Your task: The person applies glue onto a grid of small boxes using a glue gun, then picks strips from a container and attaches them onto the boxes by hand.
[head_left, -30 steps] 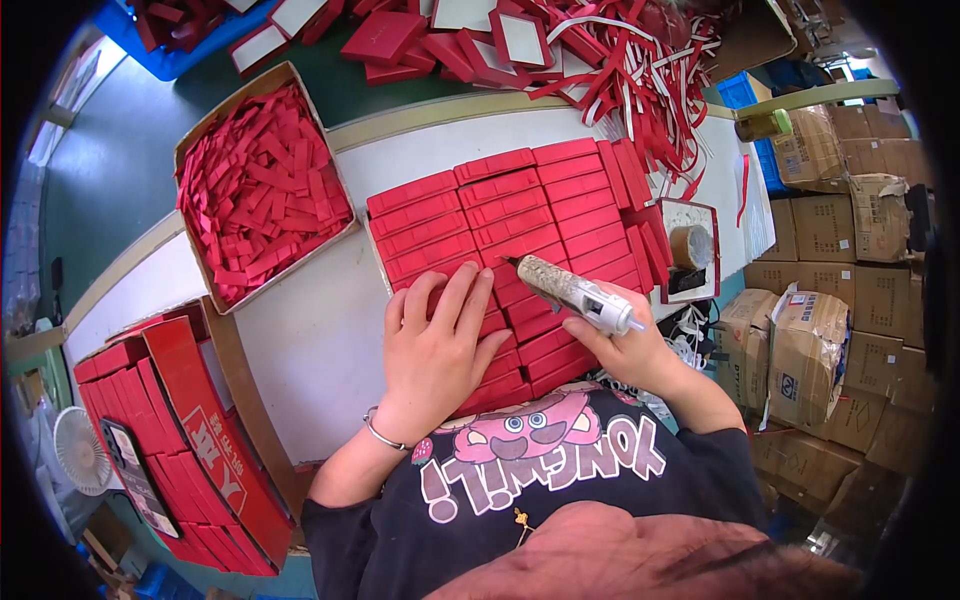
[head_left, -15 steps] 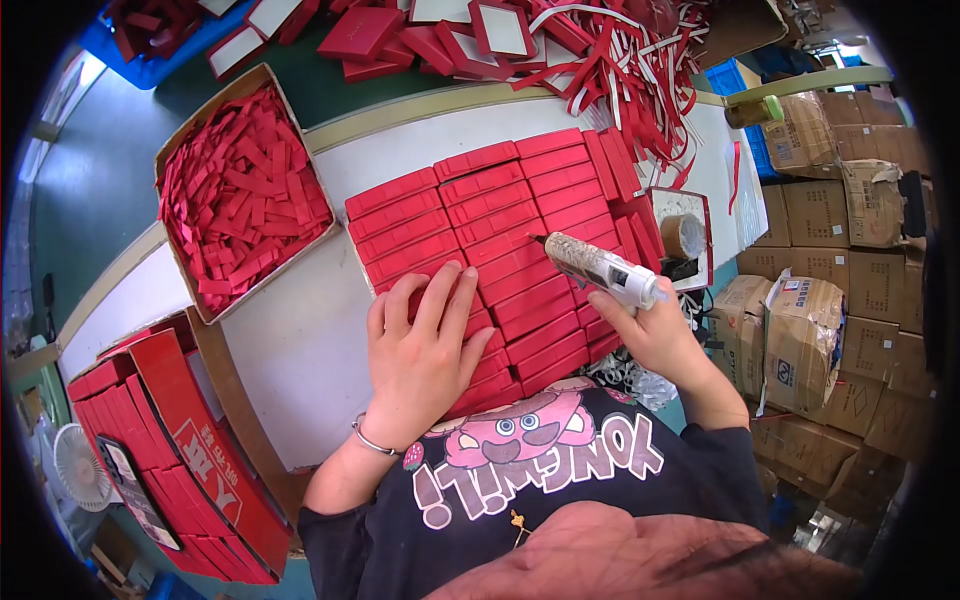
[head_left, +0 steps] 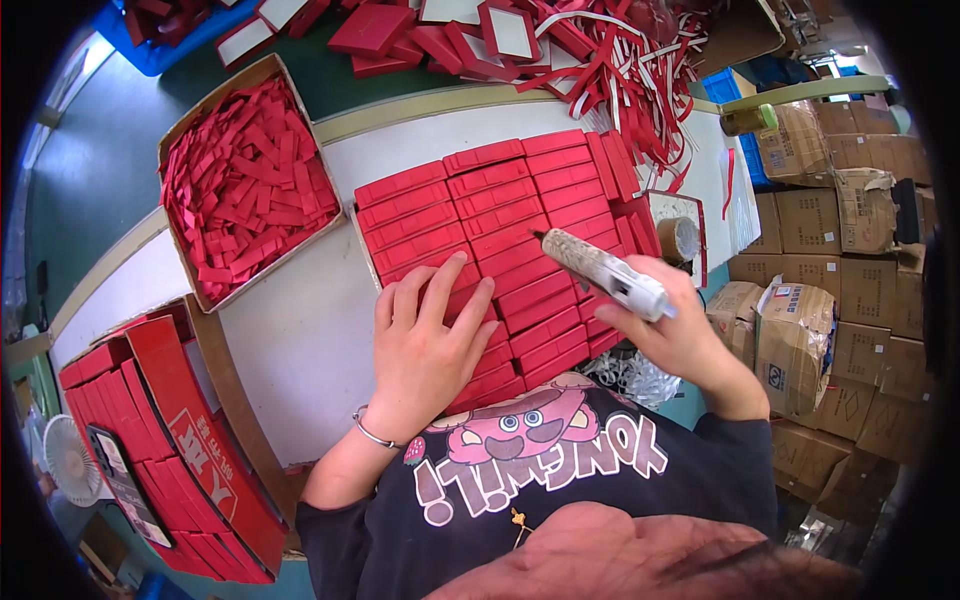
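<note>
Rows of narrow red boxes (head_left: 510, 245) lie packed side by side in front of me on the white table. My left hand (head_left: 425, 335) rests on the left part of these rows with its fingers spread, holding nothing. In my right hand (head_left: 675, 325) is a pale glue gun (head_left: 600, 268), its body stained brown near the front. The fingers are wrapped around its grip. The dark nozzle points left and sits over the middle rows; whether it touches a box I cannot tell.
A carton of loose red strips (head_left: 250, 180) stands at the left. Below it is a red carton (head_left: 215, 455) packed with boxes, with a phone (head_left: 125, 485) on it. Ribbons (head_left: 625, 90) pile up at the back. A tape roll (head_left: 678, 240) lies right, near stacked cardboard cartons (head_left: 800, 340).
My right hand has shifted slightly right and up, and the glue gun has turned a little, its nozzle staying over the middle rows. The left hand remains on the boxes.
</note>
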Demonstrator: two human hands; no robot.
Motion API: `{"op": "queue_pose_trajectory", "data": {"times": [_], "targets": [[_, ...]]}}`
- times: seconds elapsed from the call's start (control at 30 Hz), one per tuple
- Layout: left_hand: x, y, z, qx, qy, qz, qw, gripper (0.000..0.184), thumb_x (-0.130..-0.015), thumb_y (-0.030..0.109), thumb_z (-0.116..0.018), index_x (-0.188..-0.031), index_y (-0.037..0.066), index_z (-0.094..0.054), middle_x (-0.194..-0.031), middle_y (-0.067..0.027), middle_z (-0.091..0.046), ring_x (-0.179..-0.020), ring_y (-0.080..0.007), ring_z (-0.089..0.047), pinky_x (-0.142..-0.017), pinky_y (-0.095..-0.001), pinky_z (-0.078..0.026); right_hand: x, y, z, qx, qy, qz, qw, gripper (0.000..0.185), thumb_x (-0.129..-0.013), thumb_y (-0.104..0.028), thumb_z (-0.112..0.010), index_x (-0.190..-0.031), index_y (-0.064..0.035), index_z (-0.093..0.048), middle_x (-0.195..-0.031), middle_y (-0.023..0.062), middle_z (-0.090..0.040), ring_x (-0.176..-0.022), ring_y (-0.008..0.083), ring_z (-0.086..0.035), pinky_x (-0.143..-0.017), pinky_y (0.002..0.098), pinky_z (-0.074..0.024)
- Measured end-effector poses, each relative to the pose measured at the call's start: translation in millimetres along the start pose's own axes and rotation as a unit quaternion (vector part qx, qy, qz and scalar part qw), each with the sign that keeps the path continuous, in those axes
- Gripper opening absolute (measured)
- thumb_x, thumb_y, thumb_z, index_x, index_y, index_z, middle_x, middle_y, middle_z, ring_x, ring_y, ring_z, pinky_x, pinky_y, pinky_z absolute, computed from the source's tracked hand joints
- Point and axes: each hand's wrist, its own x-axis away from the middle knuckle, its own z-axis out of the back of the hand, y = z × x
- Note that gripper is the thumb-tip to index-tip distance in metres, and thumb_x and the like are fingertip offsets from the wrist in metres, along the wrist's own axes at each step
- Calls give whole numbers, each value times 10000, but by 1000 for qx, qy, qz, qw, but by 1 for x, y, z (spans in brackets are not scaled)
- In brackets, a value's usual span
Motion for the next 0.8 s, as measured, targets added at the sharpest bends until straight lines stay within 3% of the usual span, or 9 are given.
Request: {"op": "queue_pose_trajectory", "data": {"times": [0.13, 0.27, 0.4, 0.63, 0.8], "targets": [[1, -1, -1, 6, 4, -3, 1000, 437, -864, 278, -820, -1293, 218, -756, -1490, -50, -597, -1262, -311, -538, -1077, -475, -411, 21, 16, -29, -125, -22, -56, 990, 252, -929, -174, -803, -1044, 19, -688, -959, 199, -699, -878, 416, -692, -765, 456, -549], [0, 0, -1, 2, 3, -6, 1000, 436, -862, 268, -822, -1291, 218, -760, -1486, -49, -600, -1257, -309, -542, -1076, -475, -411, 25, 26, -46, -87, -13, -22, 996, 259, -933, -199, -796, -1048, 14, -706, -990, 217, -718, -931, 431, -705, -819, 456, -565], [0, 0, -1, 3, 5, -3, 1000, 430, -864, 263, -820, -1287, 217, -762, -1485, -47, -602, -1252, -307, -545, -1075, -475, -412, 20, 21, -43, -55, -19, -22, 998, 246, -945, -196, -787, -1056, 10, -710, -972, 203, -717, -881, 412, -706, -785, 465, -554], [0, 1, -1, 4, 7, 1, 1000, 402, -869, 259, -817, -1266, 218, -775, -1479, -45, -609, -1248, -307, -548, -1076, -472, -414, 25, 15, -24, -90, 6, -115, 989, 245, -1024, -163, -702, -1193, 14, -709, -882, 191, -701, -761, 357, -693, -721, 414, -540], [-2, 2, 1, 2, 1, 3, 1000, 396, -871, 253, -815, -1264, 218, -778, -1480, -46, -609, -1254, -307, -544, -1086, -471, -407, 32, 21, -18, -62, 14, -154, 986, 270, -1026, -170, -701, -1221, 18, -705, -908, 199, -711, -799, 375, -704, -730, 419, -543]]}}
